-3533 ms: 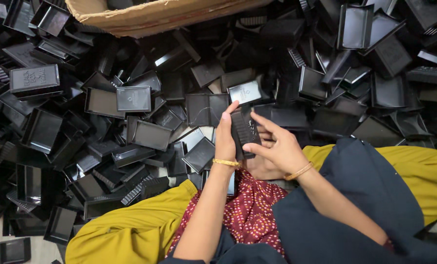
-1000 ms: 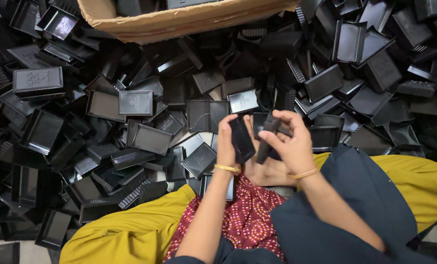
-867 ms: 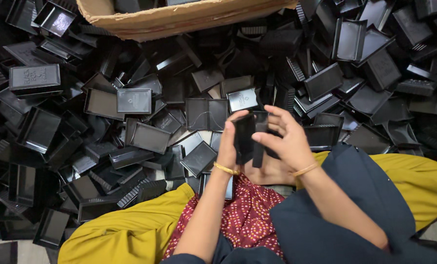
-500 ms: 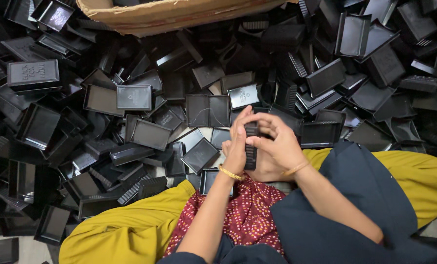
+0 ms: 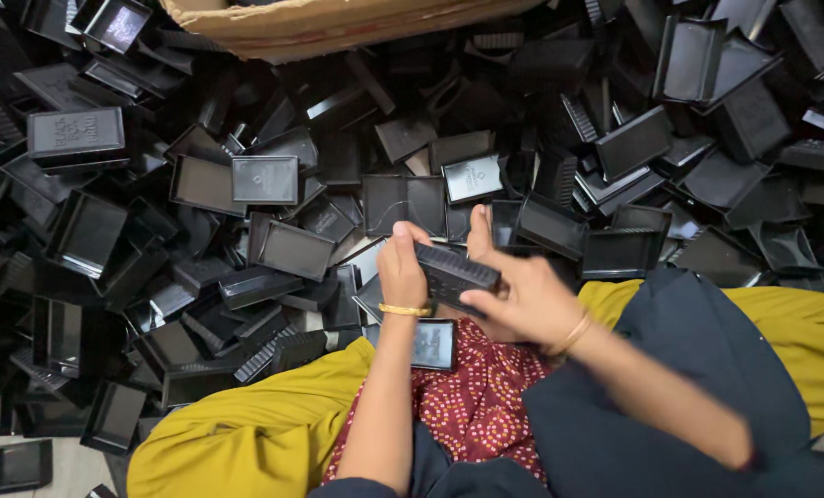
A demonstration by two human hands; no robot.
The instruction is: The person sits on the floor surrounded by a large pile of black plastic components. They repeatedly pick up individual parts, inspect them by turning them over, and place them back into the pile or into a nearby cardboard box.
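Both hands meet over the lap: the left hand (image 5: 403, 269) and the right hand (image 5: 515, 297) each grip one end of a closed black plastic case (image 5: 455, 270), held tilted just above the red dotted cloth (image 5: 472, 406). Around them spreads a wide heap of black case halves (image 5: 274, 249), with a cardboard box (image 5: 338, 23) at its far edge. Another case (image 5: 432, 344) lies on the lap under the left wrist.

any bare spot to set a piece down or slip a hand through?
Only a pale floor strip at bottom left, beside the yellow cloth. Elsewhere black plastic trays overlap up to the cardboard box. Both hands, left hand and right hand, hold one black case.
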